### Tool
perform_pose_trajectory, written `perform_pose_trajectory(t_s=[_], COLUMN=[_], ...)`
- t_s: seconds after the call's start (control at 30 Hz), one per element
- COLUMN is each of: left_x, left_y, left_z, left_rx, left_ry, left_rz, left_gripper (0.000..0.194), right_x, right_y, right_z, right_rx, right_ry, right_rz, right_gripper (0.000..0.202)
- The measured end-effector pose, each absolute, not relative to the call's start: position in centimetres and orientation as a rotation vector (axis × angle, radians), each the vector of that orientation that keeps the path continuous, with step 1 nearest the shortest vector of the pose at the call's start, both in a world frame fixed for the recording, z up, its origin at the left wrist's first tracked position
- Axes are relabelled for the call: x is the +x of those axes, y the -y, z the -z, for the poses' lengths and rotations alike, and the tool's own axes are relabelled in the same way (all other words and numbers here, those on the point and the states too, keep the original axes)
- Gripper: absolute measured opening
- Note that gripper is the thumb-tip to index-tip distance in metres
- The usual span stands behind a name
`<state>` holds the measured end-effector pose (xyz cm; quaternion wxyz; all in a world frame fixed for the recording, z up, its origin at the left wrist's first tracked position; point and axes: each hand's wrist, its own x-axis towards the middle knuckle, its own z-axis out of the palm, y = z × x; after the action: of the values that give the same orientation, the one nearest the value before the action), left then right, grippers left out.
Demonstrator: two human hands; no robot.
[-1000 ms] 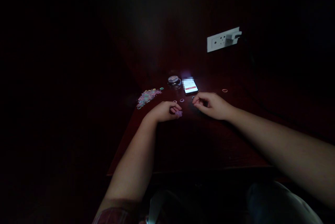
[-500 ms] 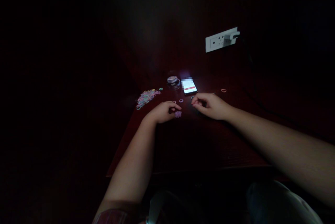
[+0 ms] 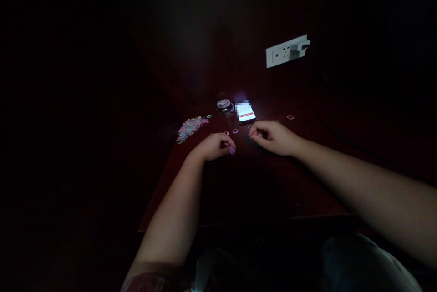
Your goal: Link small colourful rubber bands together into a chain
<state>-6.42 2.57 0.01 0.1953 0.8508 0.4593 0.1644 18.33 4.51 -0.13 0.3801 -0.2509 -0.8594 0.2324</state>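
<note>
A small clump of purple elastic bands (image 3: 232, 151) lies on the dark red table (image 3: 252, 187), at the fingertips of my left hand (image 3: 213, 146). Those fingers have come together on the clump's upper edge. To the right, my right hand (image 3: 275, 137) is curled with thumb and forefinger close together; whatever they may hold is too small and dark to make out. A pale blue band (image 3: 250, 127) shows just beyond its fingertips. Between the hands and a little farther back is a single purple band (image 3: 235, 131), and a pink band (image 3: 226, 133) rests behind my left fingers.
A loose pile of multicoloured elastic bands (image 3: 191, 128) spreads near the table's left edge. Behind the hands stand a round clear jar (image 3: 224, 108) and a lit phone (image 3: 246, 113). An orange band (image 3: 290, 117) lies at right. A wall socket (image 3: 287, 52) holds a plug.
My left fingers have closed down onto the purple clump, which was just beside them before. My right hand keeps nearly the same pose. The whole view has shifted slightly.
</note>
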Motion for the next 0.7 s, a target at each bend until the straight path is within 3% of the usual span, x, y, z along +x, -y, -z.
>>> perform_pose_trajectory(t_s=[0.33, 0.47, 0.7], left_x=[-6.38, -5.93, -5.75], left_y=[-2.14, -1.96, -2.24], left_z=[-0.36, -0.33, -0.32], left_rx=[2.412, 2.438, 2.415], left_ry=[-1.277, -1.292, -1.356], left_rz=[-0.465, -0.419, -0.379], left_gripper=[0.048, 0.047, 0.028], right_x=[18.32, 18.28, 18.34], right_y=[-4.42, -4.43, -4.58], right_z=[0.03, 0.03, 0.19], right_rx=[-0.637, -0.645, -0.635], right_ry=[2.196, 2.215, 2.197], right_rz=[-0.602, -0.582, -0.586], right_gripper=[0.011, 0.011, 0.01])
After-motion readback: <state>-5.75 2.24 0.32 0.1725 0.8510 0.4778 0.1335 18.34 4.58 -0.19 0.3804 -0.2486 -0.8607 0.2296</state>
